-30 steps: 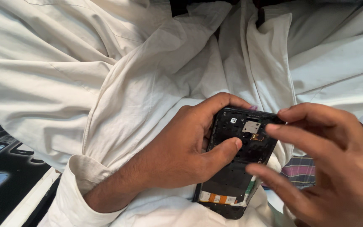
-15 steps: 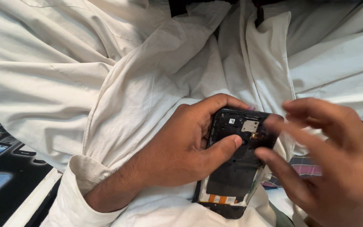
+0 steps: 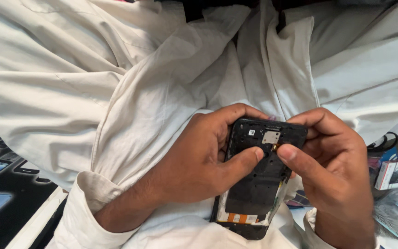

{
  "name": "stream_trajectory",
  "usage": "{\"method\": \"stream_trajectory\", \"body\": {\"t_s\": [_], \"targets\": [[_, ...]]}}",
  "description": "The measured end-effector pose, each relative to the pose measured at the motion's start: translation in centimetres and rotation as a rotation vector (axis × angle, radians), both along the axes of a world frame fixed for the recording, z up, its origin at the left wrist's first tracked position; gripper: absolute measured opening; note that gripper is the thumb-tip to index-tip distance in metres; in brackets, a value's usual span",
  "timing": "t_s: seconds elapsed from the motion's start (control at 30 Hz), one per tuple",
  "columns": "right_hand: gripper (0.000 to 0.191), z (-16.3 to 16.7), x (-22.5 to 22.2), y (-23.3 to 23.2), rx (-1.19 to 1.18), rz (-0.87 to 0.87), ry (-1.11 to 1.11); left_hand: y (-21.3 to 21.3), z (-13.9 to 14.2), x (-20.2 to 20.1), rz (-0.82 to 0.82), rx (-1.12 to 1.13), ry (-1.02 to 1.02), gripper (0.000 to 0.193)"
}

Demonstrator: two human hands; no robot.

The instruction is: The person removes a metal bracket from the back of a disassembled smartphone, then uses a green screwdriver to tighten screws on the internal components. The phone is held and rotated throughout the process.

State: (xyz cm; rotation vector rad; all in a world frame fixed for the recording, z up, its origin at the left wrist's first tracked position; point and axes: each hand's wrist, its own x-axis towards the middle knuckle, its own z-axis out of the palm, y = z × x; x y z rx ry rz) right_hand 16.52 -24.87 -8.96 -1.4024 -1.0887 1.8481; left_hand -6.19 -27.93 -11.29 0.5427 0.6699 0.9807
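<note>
Head view: left hand (image 3: 199, 161) gripped an opened smartphone (image 3: 259, 180), back cover off, thumb pressed on its inner frame. Right hand (image 3: 332, 170) pinched a small part by the metal shield (image 3: 271, 137) near the far end. Phone sat over the lap, on white clothing (image 3: 130, 92). Small box (image 3: 396, 173) at right.

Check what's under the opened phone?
White cloth of the person's clothing lies beneath the opened phone. The left hand wraps its left edge; whatever lies directly behind the phone is covered.

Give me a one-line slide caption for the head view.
Left hand cradles an opened smartphone with its back cover off, while right hand presses a thumb beside the small metal plate.
</note>
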Motion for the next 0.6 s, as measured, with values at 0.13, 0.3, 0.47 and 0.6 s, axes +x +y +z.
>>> {"method": "stream_trajectory", "body": {"t_s": [0.13, 0.3, 0.47, 0.6], "targets": [[0.025, 0.4, -0.1, 0.2, 0.038, 0.017, 0.056, 0.1, 0.5, -0.4, -0.016, 0.036, 0.110, 0.032], [0.018, 0.5, -0.3, -0.8, 0.048, -0.089, 0.055, -0.1, 0.6, 0.1, 0.044, -0.002, 0.026, 0.030], [0.016, -0.2, -0.3, -1.5, 0.130, -0.085, 0.040, -0.4, 0.2, 0.3, 0.053, 0.002, 0.015, 0.027], [0.016, 0.0, -1.0, -1.2, 0.072, -0.131, 0.023, -0.3, -0.2, 0.4, 0.043, -0.056, -0.076, 0.025]]}}
